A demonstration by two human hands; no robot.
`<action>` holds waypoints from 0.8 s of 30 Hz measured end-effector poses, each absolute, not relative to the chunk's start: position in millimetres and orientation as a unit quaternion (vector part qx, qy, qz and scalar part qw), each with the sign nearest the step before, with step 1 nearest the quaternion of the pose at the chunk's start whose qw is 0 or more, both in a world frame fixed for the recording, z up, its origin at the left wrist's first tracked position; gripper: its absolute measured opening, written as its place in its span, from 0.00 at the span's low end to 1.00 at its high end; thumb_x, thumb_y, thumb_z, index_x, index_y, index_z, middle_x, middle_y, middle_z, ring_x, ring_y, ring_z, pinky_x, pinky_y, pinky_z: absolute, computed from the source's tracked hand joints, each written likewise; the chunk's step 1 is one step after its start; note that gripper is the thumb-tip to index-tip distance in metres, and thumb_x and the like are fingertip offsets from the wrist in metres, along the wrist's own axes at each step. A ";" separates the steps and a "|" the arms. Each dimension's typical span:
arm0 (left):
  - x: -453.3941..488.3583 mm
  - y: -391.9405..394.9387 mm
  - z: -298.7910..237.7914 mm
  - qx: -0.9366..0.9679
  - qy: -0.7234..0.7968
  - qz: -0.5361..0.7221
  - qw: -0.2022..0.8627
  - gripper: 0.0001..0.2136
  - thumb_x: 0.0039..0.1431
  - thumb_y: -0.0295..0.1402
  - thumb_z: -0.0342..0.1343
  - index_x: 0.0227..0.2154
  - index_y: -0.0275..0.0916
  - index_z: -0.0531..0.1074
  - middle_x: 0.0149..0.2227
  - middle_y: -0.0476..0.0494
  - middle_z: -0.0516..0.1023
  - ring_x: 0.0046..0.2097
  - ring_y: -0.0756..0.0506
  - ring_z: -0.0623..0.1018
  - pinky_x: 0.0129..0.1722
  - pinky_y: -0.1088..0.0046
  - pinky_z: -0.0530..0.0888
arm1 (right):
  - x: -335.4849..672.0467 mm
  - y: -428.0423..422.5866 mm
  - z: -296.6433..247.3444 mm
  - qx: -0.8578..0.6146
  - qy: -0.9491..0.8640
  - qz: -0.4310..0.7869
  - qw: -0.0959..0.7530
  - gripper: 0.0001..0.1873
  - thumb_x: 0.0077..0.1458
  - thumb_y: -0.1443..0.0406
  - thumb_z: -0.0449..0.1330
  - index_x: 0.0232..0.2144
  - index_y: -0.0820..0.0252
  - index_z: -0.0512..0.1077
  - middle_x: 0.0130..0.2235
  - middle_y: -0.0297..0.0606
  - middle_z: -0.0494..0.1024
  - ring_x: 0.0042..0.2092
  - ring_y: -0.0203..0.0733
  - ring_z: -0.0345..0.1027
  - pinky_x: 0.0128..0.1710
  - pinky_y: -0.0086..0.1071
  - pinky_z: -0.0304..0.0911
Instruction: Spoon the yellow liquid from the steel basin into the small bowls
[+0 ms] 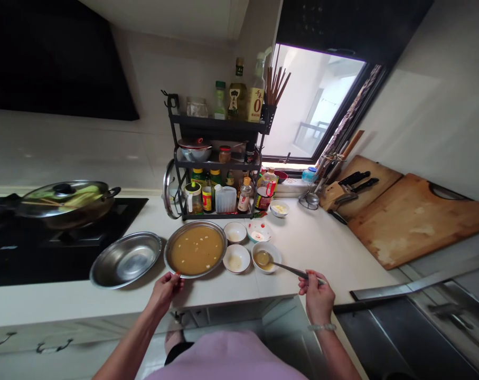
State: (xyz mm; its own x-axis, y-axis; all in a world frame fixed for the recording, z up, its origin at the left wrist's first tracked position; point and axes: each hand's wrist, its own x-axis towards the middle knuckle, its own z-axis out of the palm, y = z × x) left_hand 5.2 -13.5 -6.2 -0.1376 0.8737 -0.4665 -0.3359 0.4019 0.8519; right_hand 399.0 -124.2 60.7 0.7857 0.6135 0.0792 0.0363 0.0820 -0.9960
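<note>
With my left hand [165, 291] I pinch the near rim of a round silver metal basin [203, 275] of cloudy yellow-brown liquid [195, 244] on the white table [310, 232]; the fingers' exact grip is hard to make out. My right hand's [318, 298] fingers curl around a grey metal ladle [288, 269], hiding its handle's end. Its cup sits within a round white bowl [278, 253]; I can't tell if it touches bottom.

There are two hands [317, 296], one ladle [290, 268] and two metal basins [126, 257]. Five small bowls [236, 269] stand on the counter [314, 237]. Two cutting boards [417, 216], one rack [217, 164], one covered pan [71, 215] and one window [314, 100] also show.
</note>
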 end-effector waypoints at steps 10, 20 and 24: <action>5.2 -13.1 -9.7 0.235 0.553 0.501 0.623 0.11 0.39 0.33 0.65 0.20 0.36 0.67 0.17 0.49 0.74 0.19 0.53 0.70 0.21 0.78 0.68 | 381.7 -104.2 91.9 -0.607 -0.266 0.217 0.717 0.18 0.49 0.53 0.62 0.32 0.63 0.69 0.20 0.33 0.74 0.17 0.33 0.63 0.13 0.24 0.59; 7.4 -16.0 -4.6 0.251 0.560 0.495 0.615 0.13 0.37 0.36 0.65 0.20 0.37 0.66 0.17 0.50 0.73 0.19 0.53 0.69 0.22 0.77 0.67 | 305.5 -48.0 95.5 -0.557 -0.372 0.298 0.680 0.18 0.53 0.51 0.58 0.34 0.61 0.68 0.18 0.30 0.71 0.15 0.35 0.63 0.12 0.27 0.60; 8.7 -17.1 -3.6 0.255 0.558 0.500 0.611 0.14 0.36 0.38 0.65 0.20 0.37 0.65 0.17 0.49 0.73 0.19 0.53 0.69 0.21 0.77 0.67 | 280.4 -48.9 87.9 -0.524 -0.504 0.272 0.631 0.16 0.58 0.54 0.53 0.37 0.61 0.71 0.21 0.31 0.72 0.18 0.35 0.66 0.16 0.28 0.65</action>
